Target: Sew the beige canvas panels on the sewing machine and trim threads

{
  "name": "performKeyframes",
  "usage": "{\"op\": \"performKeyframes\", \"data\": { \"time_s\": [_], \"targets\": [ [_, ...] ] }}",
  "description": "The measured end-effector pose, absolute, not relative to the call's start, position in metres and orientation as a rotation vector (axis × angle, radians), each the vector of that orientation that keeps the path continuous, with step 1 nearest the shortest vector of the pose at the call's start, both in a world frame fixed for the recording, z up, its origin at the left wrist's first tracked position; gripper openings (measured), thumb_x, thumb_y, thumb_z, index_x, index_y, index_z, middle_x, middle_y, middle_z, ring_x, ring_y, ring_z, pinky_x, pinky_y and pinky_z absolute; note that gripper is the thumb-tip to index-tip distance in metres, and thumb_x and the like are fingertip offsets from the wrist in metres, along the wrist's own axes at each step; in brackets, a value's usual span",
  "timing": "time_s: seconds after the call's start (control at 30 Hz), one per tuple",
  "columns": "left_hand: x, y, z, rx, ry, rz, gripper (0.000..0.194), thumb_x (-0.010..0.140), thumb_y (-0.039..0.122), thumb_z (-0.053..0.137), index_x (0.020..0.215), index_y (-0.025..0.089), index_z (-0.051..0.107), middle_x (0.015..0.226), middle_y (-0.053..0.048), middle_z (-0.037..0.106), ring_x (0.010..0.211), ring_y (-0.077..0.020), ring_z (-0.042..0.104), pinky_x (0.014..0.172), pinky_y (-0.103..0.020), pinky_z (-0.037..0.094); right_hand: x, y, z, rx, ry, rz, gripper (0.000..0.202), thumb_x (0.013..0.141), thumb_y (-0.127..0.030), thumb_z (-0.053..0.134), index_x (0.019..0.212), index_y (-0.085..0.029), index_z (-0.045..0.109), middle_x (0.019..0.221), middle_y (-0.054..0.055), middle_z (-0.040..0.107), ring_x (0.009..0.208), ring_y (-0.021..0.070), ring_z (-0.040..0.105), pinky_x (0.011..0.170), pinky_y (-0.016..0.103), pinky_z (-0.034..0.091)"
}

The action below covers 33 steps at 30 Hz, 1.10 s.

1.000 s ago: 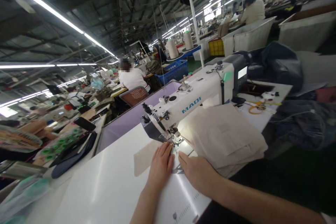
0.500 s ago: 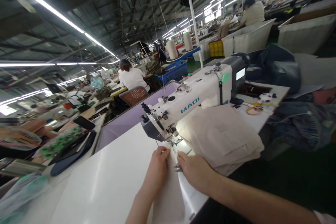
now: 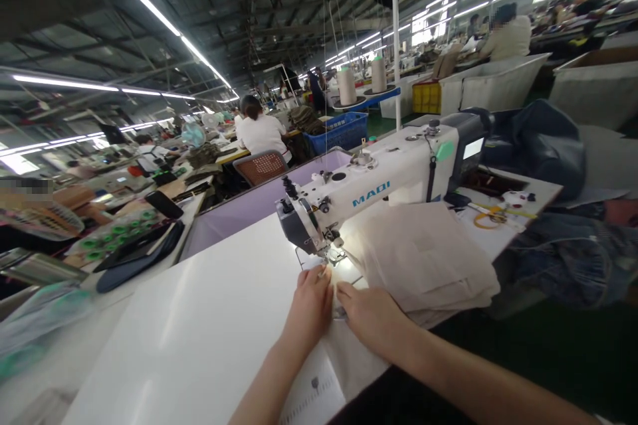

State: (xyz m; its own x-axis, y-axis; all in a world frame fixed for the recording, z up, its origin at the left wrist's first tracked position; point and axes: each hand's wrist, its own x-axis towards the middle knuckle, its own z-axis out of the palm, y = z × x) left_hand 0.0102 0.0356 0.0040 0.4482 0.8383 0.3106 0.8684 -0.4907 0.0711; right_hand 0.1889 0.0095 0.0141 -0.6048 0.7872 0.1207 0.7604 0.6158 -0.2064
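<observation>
Beside the needle of a white sewing machine (image 3: 371,196), both hands are on a beige cloth piece (image 3: 351,358). My left hand (image 3: 312,302) is closed, its fingertips pinching the cloth just in front of the presser foot (image 3: 337,256). Close on its right, my right hand (image 3: 373,319) is curled with thumb and forefinger at the cloth edge. Small metal thread snips (image 3: 339,312) poke out from under that hand, partly hidden. The cloth runs from the fingers down over the table's front edge.
A stack of beige cloth pieces (image 3: 428,255) lies right of the needle, under the machine arm. Yellow-handled scissors (image 3: 491,216) rest at the table's right end. Thread cones (image 3: 347,86) stand behind. A purple-lined trough (image 3: 239,212) borders the white table (image 3: 199,319).
The loose end of the cloth has swung right, uncovering a ruler marking on the table. My left hand has come nearer my right. The view has shifted slightly.
</observation>
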Motion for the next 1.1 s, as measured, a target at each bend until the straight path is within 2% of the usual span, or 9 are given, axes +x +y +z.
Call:
{"op": "performKeyframes", "data": {
  "time_s": [0.27, 0.43, 0.57, 0.7, 0.83, 1.1],
  "targets": [
    [-0.001, 0.041, -0.004, -2.61, -1.46, -0.473, 0.031, 0.094, 0.014, 0.049, 0.121, 0.014, 0.064, 0.125, -0.013, 0.068, 0.108, -0.0283, 0.06, 0.094, -0.047, 0.056, 0.188, 0.009, 0.014, -1.29, -2.685, 0.138, 0.033, 0.094, -0.007, 0.049, 0.124, -0.011, 0.063, 0.125, 0.015, 0.066, 0.076, 0.0221, 0.073, 0.06, 0.032, 0.058],
    [-0.005, 0.041, -0.004, -2.62, -1.481, -0.513, 0.034, 0.095, 0.014, 0.047, 0.124, 0.016, 0.063, 0.129, -0.013, 0.068, 0.117, -0.0291, 0.06, 0.097, -0.05, 0.056, 0.185, 0.005, 0.019, -1.343, -2.643, 0.181, 0.027, 0.094, -0.009, 0.053, 0.117, -0.012, 0.065, 0.12, 0.014, 0.067, 0.076, 0.0218, 0.073, 0.06, 0.032, 0.059],
    [-0.006, 0.043, -0.002, -2.689, -1.423, -0.611, 0.033, 0.098, 0.017, 0.045, 0.125, 0.017, 0.063, 0.128, -0.013, 0.067, 0.119, -0.0269, 0.062, 0.102, -0.048, 0.055, 0.183, 0.004, 0.018, -1.383, -2.616, 0.199, 0.03, 0.091, -0.008, 0.056, 0.12, -0.012, 0.064, 0.117, 0.014, 0.067, 0.075, 0.0217, 0.073, 0.059, 0.031, 0.059],
    [-0.007, 0.044, 0.001, -2.72, -1.411, -0.676, 0.033, 0.099, 0.021, 0.045, 0.126, 0.019, 0.064, 0.128, -0.014, 0.067, 0.12, -0.0268, 0.062, 0.102, -0.047, 0.055, 0.179, 0.003, 0.015, -1.482, -2.557, 0.207, 0.022, 0.091, -0.013, 0.061, 0.112, -0.015, 0.065, 0.119, 0.012, 0.066, 0.072, 0.0199, 0.073, 0.058, 0.029, 0.057],
    [-0.008, 0.044, 0.003, -2.727, -1.394, -0.68, 0.032, 0.1, 0.022, 0.045, 0.124, 0.018, 0.065, 0.127, -0.014, 0.067, 0.119, -0.0274, 0.063, 0.102, -0.046, 0.056, 0.176, 0.0, 0.014, -1.558, -2.514, 0.206, 0.02, 0.094, -0.017, 0.061, 0.114, -0.016, 0.063, 0.127, 0.014, 0.063, 0.074, 0.0208, 0.073, 0.059, 0.03, 0.057],
    [-0.013, 0.045, 0.007, -2.786, -1.35, -0.665, 0.033, 0.1, 0.022, 0.044, 0.125, 0.019, 0.065, 0.13, -0.014, 0.066, 0.12, -0.0266, 0.064, 0.103, -0.046, 0.056, 0.174, -0.002, 0.014, -1.566, -2.476, 0.219, 0.019, 0.093, -0.024, 0.065, 0.11, -0.016, 0.063, 0.117, 0.011, 0.064, 0.072, 0.0238, 0.073, 0.056, 0.034, 0.057]
  ]
}}
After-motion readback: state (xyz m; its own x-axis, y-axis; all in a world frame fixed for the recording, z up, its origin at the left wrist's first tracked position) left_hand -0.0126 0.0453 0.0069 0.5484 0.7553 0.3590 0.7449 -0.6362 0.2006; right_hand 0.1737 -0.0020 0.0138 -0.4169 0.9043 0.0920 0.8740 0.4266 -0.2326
